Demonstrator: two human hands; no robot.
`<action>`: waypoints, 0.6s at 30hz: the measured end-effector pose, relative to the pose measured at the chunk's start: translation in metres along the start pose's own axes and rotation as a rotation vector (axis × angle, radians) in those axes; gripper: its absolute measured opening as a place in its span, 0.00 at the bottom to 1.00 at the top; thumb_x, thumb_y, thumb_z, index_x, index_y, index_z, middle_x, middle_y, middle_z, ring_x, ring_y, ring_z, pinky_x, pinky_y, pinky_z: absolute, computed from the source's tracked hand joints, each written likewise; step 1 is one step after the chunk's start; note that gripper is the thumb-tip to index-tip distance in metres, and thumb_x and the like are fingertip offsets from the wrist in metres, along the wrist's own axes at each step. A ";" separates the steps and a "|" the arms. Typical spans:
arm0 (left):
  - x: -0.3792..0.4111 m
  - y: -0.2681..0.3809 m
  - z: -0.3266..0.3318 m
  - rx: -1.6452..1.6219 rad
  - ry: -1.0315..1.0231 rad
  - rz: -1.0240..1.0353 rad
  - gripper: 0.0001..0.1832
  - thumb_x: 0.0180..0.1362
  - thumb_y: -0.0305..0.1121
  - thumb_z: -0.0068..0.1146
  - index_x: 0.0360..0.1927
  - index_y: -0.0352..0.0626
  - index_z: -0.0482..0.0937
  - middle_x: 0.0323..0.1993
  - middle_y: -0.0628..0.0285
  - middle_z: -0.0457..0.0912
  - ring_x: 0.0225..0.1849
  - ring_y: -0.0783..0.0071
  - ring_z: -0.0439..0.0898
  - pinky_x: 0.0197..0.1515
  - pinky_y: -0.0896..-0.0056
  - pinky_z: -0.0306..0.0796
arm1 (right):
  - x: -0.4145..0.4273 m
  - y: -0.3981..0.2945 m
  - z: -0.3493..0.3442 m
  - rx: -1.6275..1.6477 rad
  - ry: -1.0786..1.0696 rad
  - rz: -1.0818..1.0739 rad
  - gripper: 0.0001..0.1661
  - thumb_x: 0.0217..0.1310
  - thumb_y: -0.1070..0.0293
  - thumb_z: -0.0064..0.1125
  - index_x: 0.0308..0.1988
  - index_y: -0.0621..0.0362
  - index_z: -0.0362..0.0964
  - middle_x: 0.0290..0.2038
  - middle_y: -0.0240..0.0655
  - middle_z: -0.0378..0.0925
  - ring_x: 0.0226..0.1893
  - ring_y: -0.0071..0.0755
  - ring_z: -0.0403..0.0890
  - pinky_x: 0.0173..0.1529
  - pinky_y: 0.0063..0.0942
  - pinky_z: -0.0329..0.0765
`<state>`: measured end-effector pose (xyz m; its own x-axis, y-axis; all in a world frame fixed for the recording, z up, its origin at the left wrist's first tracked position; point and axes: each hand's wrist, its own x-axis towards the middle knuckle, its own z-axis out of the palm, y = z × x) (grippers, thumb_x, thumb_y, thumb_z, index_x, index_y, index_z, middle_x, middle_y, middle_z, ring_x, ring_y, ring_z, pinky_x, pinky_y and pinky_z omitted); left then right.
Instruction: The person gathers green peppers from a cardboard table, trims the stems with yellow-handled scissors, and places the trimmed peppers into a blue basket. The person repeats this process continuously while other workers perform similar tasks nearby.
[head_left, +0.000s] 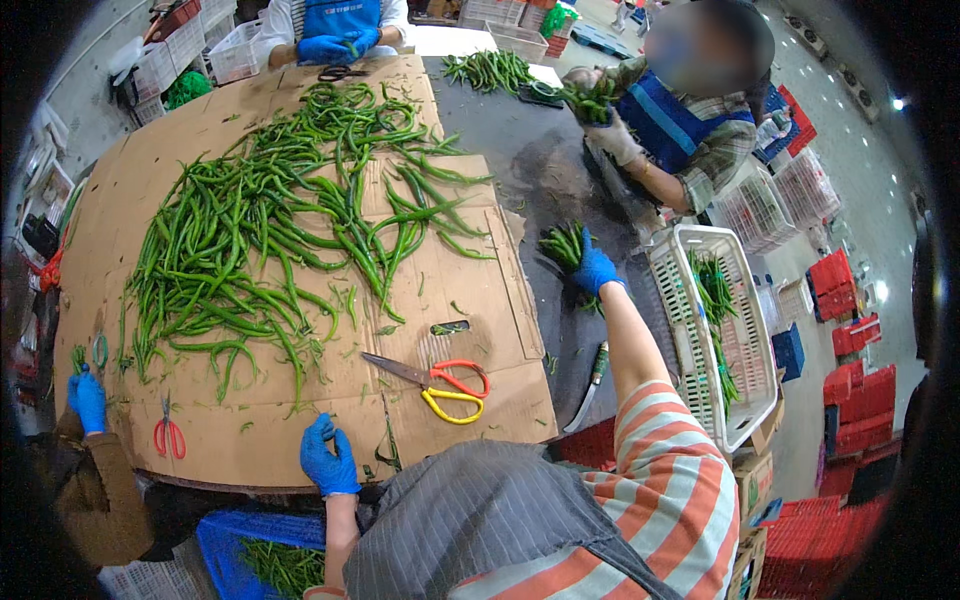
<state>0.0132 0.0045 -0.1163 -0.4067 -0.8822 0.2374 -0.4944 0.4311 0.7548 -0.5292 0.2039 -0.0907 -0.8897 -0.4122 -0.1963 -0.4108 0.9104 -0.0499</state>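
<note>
My right hand (598, 268), in a blue glove, is around a bunch of green chili peppers (562, 246) over the dark tabletop. My left hand (328, 456), also blue-gloved, rests at the near edge of the cardboard with fingers loosely curled, thumb apart and nothing visible in it. Scissors with one red and one yellow handle (454, 390) lie on the cardboard between my hands. A large loose heap of long green chili peppers (232, 225) spreads beyond them. A knife with a dark green handle (589, 386) lies on the dark surface below my right forearm.
A white plastic crate (667, 292) with banded pepper bundles stands at right. Co-workers' hands are at the far side (337, 46), far right (611, 135) and left (88, 401). Red-handled scissors (169, 436) lie at left. A blue crate (225, 551) sits below the table edge.
</note>
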 end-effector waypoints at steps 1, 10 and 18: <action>0.000 -0.002 0.000 -0.023 -0.001 0.004 0.15 0.50 0.23 0.54 0.43 0.38 0.75 0.33 0.59 0.76 0.32 0.71 0.75 0.38 0.72 0.70 | -0.003 -0.003 -0.007 0.046 -0.043 0.007 0.62 0.39 0.61 0.65 0.66 0.49 0.30 0.53 0.58 0.64 0.52 0.58 0.68 0.55 0.45 0.66; 0.002 0.004 -0.001 0.003 0.015 0.024 0.14 0.50 0.23 0.54 0.43 0.38 0.75 0.32 0.59 0.76 0.32 0.70 0.76 0.38 0.72 0.70 | -0.015 0.011 -0.010 0.116 -0.003 -0.153 0.73 0.30 0.49 0.72 0.66 0.46 0.26 0.57 0.59 0.58 0.56 0.59 0.64 0.57 0.44 0.64; 0.001 0.002 0.003 -0.034 0.015 0.001 0.14 0.49 0.23 0.54 0.42 0.38 0.75 0.32 0.59 0.76 0.33 0.70 0.76 0.38 0.71 0.70 | -0.024 0.004 -0.022 0.037 0.123 -0.139 0.71 0.29 0.38 0.69 0.66 0.51 0.34 0.58 0.58 0.57 0.60 0.55 0.59 0.60 0.43 0.60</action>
<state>0.0100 0.0049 -0.1164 -0.3957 -0.8844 0.2475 -0.4676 0.4260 0.7745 -0.5140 0.2168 -0.0647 -0.8435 -0.5333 -0.0643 -0.5258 0.8442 -0.1044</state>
